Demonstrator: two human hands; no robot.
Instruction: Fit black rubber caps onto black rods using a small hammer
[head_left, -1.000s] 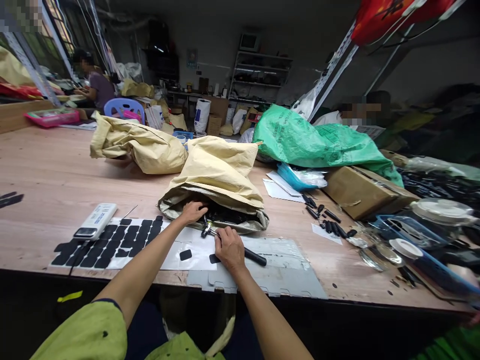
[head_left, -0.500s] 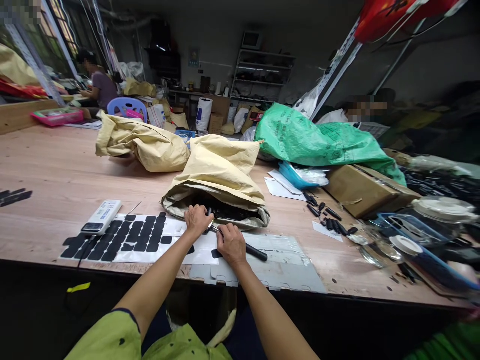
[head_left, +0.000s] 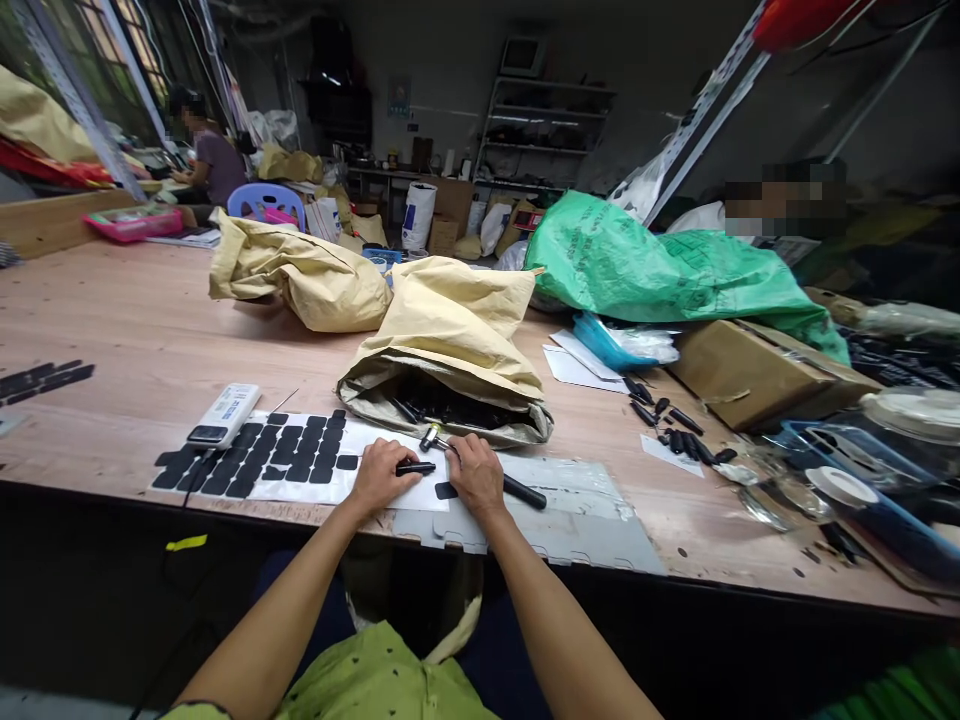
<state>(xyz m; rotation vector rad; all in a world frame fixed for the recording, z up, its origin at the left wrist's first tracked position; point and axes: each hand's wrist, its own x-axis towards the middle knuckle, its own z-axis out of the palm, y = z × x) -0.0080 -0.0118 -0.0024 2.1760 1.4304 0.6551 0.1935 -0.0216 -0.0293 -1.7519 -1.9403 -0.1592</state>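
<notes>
My left hand (head_left: 381, 476) is closed around a small black rod-shaped piece (head_left: 415, 467), just over the white sheet. My right hand (head_left: 475, 476) grips a small hammer (head_left: 525, 491); its silver and yellowish head points left and its black handle sticks out to the right. Behind both hands lies a beige sack (head_left: 457, 350), its mouth facing me, with dark pieces inside. Black rounded patches (head_left: 289, 450) stand in rows on the white sheet (head_left: 364, 435) left of my hands. Under my right hand is a grey board (head_left: 577, 520).
A white device (head_left: 225, 415) with a cable lies at the left. Another beige sack (head_left: 307, 285), a green sack (head_left: 637, 265) and a cardboard box (head_left: 750, 370) stand farther back. Loose black pieces (head_left: 679, 445), jars and trays are at the right. One person (head_left: 210, 160) sits far left.
My left hand has come back from the sack's mouth toward me, now with the black piece showing in it. My right hand stays on the hammer. The view has shifted slightly.
</notes>
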